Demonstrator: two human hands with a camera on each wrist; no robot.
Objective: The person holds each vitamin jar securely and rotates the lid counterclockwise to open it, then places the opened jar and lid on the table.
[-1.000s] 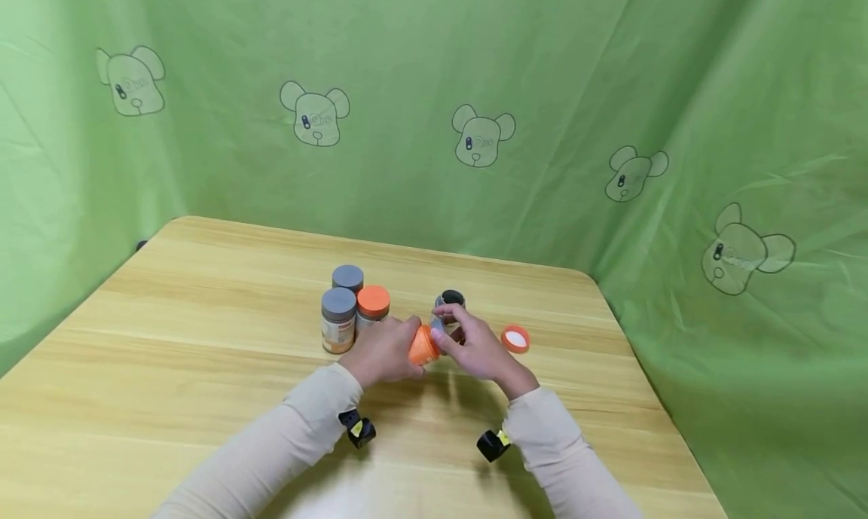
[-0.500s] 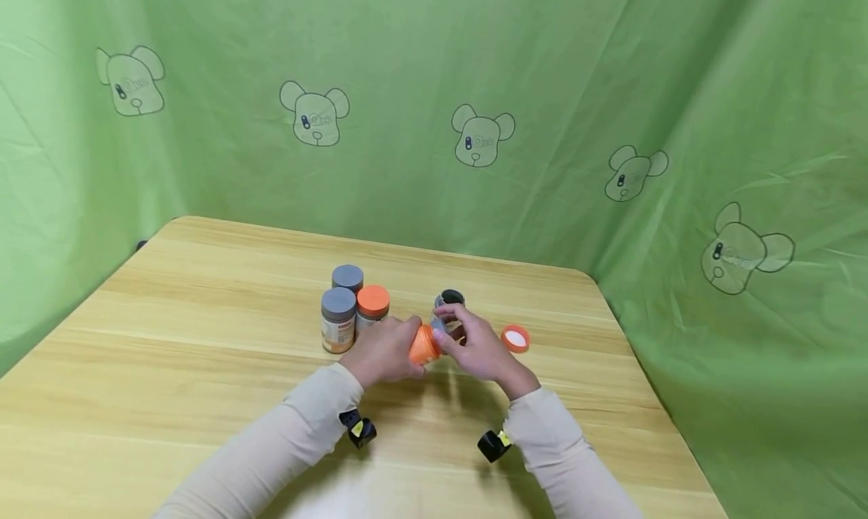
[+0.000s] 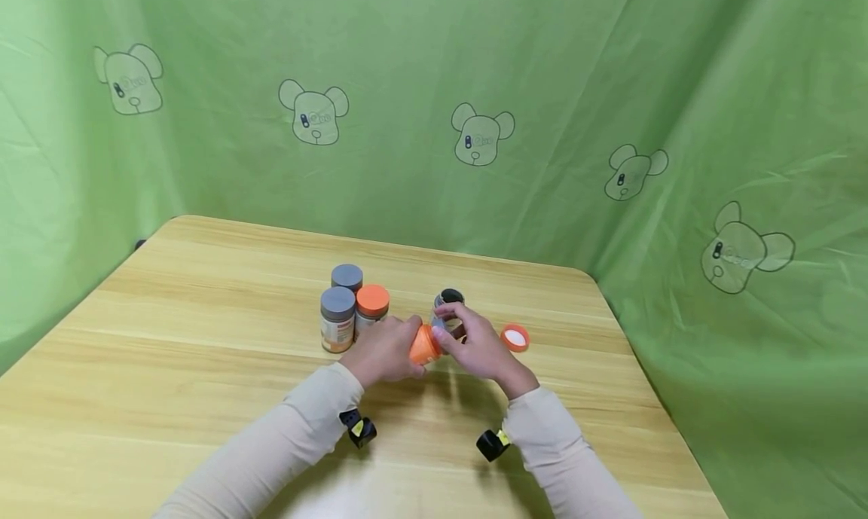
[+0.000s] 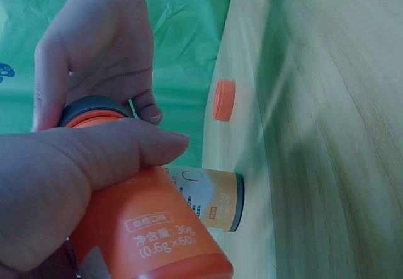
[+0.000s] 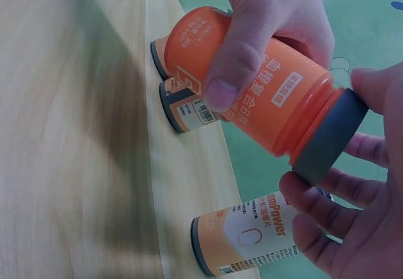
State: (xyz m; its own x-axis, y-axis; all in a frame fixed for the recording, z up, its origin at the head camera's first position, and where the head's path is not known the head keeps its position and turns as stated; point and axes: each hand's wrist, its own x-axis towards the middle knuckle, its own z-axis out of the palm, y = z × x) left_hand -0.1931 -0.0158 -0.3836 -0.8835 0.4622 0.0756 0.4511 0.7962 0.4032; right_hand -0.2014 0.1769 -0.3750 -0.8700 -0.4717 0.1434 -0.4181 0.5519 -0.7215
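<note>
My left hand (image 3: 385, 349) grips the body of an orange supplement bottle (image 5: 277, 96), its thumb (image 4: 135, 143) lying across the label. The bottle is held tilted above the table. A dark grey lid (image 5: 330, 137) sits on its neck. Between thumb and fingertips, my right hand (image 3: 478, 346) pinches that lid at its edge; the curled fingers show in the right wrist view. Just beyond the right hand stands a bottle with a pale label (image 5: 252, 232), whose dark, lidless mouth shows in the head view. An orange lid (image 3: 515, 338) lies with its white inside up, right of the right hand.
Left of the hands, two grey-lidded bottles (image 3: 337, 322) and an orange-lidded bottle (image 3: 373, 300) stand close together. Everything rests on a wood-grain table (image 3: 203, 338). A green curtain (image 3: 407, 67) printed with bear heads hangs behind and at the sides.
</note>
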